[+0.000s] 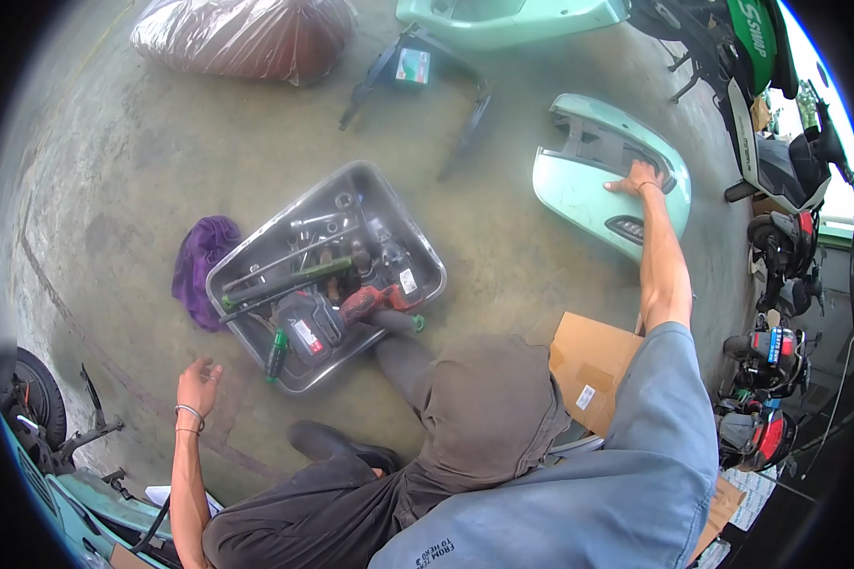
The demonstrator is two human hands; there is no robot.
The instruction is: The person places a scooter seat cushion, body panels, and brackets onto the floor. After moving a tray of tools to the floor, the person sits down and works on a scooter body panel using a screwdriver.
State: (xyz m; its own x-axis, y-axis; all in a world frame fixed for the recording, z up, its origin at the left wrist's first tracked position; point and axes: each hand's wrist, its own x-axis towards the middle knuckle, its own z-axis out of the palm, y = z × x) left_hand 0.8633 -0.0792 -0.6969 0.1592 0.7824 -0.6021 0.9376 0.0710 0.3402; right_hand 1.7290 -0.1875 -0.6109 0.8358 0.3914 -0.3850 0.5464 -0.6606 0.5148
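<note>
My right hand reaches out to a mint-green scooter body panel on the floor. Its thumb lies on the outer face and its fingers hook into the opening, gripping the edge. My left hand hangs over the floor with fingers loosely bent and apart, holding nothing. Near it are a black tool tray and a purple cloth. In the tray lie a cordless impact wrench, a green-handled screwdriver, and several sockets and metal bars.
A large plastic-wrapped bundle lies at the top left. Another mint-green panel and a dark bracket-like frame are ahead. Parked scooters line the right side. A cardboard piece is beside my knee, and a wheel stands at left.
</note>
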